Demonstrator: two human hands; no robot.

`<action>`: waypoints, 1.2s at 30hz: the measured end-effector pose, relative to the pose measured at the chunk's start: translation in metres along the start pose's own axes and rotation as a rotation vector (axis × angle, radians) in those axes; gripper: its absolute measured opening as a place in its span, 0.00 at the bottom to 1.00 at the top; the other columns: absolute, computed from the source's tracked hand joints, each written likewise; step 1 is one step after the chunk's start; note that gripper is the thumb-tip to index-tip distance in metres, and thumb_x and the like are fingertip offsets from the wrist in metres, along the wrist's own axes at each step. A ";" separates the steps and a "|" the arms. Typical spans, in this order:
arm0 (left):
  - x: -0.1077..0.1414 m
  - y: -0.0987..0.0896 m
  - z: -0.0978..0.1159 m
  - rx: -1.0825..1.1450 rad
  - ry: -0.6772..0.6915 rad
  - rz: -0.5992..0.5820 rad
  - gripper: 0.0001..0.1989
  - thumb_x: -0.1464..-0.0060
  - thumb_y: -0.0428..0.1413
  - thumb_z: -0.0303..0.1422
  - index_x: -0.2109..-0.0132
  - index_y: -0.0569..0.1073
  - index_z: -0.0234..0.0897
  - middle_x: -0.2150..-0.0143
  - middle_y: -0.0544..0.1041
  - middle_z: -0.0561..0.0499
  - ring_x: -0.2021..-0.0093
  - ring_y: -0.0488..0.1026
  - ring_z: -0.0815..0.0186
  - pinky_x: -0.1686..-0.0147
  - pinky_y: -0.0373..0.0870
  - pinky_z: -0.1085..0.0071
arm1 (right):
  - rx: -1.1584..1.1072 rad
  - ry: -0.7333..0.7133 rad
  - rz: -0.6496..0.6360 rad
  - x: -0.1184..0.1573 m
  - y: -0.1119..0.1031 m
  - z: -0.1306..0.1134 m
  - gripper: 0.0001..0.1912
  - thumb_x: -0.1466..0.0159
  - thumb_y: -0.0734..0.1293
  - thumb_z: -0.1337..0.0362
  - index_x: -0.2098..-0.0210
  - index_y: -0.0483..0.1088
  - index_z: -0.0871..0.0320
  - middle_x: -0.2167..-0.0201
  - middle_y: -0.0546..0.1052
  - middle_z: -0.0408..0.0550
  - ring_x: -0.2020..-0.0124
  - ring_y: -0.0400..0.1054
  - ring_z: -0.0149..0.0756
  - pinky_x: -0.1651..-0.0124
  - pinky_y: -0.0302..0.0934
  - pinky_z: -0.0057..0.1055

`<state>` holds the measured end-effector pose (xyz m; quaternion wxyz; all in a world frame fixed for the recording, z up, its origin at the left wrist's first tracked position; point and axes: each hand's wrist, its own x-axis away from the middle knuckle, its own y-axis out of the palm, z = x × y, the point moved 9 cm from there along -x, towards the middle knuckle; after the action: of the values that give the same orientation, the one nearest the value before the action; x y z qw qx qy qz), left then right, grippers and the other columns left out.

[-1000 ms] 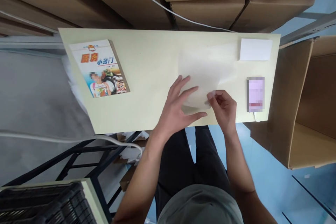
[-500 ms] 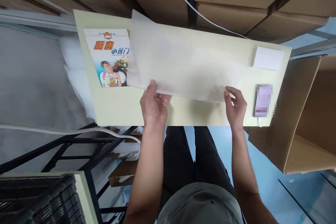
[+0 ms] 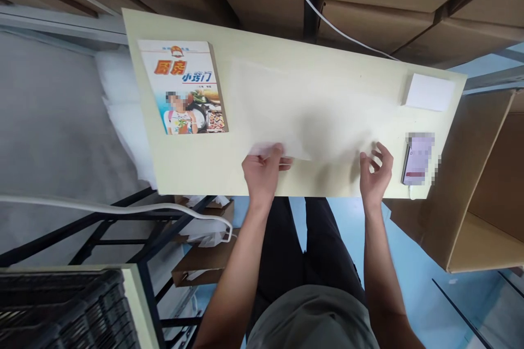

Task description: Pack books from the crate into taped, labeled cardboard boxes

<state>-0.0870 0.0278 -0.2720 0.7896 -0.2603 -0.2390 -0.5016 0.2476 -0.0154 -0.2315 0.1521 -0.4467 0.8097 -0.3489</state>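
Pinched by its near edge in the left hand [image 3: 262, 174], between thumb and fingers: a thin, see-through sheet [image 3: 278, 114], over the middle of the table [image 3: 196, 166] (likely so as not to crumple it). Bent fingers on the right hand [image 3: 374, 166], apart from the thumb, with nothing seen between. At the sides, maybe to leave room: a book [image 3: 182, 87], a white box [image 3: 429, 91] and a phone [image 3: 418, 159].

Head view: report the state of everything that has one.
Translucent sheet: edge pinched by left hand
Left hand: closed on the sheet
Right hand: partly open, visibly holding nothing
Paperback book: closed, cover up
Smartphone: face up, screen lit
White box: appears shut
Large cardboard box: open
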 end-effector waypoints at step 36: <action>-0.060 -0.161 0.087 -0.405 0.588 0.225 0.07 0.29 0.58 0.29 0.51 0.82 0.42 0.43 0.85 0.45 0.38 0.83 0.58 0.40 0.82 0.60 | 0.147 -0.374 -0.394 0.096 0.222 -0.202 0.32 0.21 0.64 0.60 0.19 0.61 0.41 0.19 0.64 0.56 0.19 0.60 0.58 0.23 0.67 0.68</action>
<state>-0.2675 0.0658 -0.2176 0.8072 -0.2804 0.1321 -0.5023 -0.0558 0.0712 -0.2371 0.2602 -0.6398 0.6376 -0.3412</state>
